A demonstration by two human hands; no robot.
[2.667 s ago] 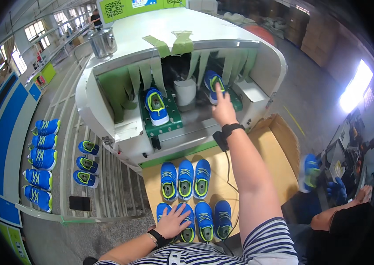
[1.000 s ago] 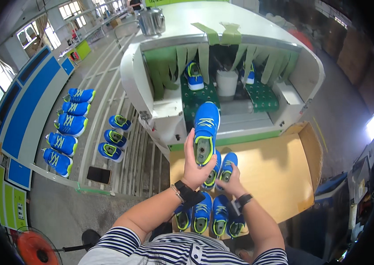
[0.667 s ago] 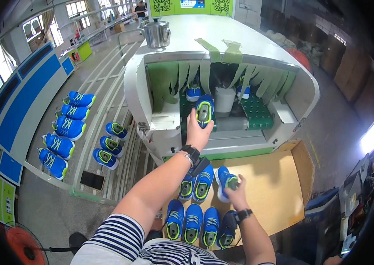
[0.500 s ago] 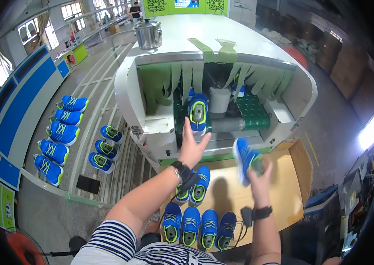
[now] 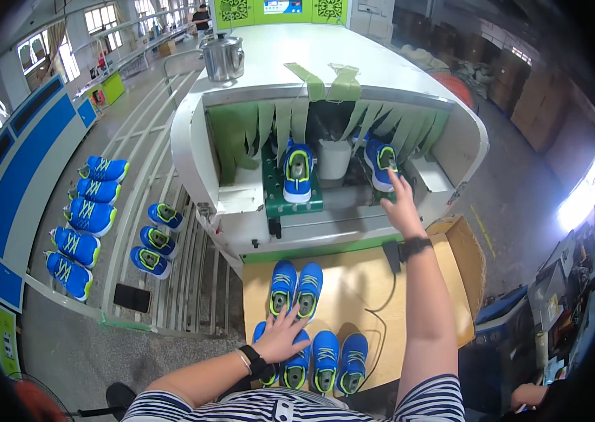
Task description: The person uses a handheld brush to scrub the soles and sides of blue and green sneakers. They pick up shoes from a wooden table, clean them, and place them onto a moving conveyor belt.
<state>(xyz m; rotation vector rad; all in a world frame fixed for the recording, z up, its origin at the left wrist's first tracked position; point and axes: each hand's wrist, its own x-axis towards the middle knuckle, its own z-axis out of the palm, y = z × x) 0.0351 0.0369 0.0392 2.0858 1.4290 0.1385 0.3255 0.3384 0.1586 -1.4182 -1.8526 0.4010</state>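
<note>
The left hand is hovering, fingers spread and gripping nothing, over the front shoes; these are standing on cardboard. Beyond, the right hand is extending unclenched fingers over the right shoe. The left shoe is resting on a belt.

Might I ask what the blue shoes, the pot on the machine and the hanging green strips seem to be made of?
Blue shoes: matte uppers, probably fabric, weave unclear; white soles, perhaps foam or rubber.
Pot: polished metal, probably stainless steel, given its bright reflections.
Green strips: matte fabric, perhaps canvas, limp with uneven ends.
</note>
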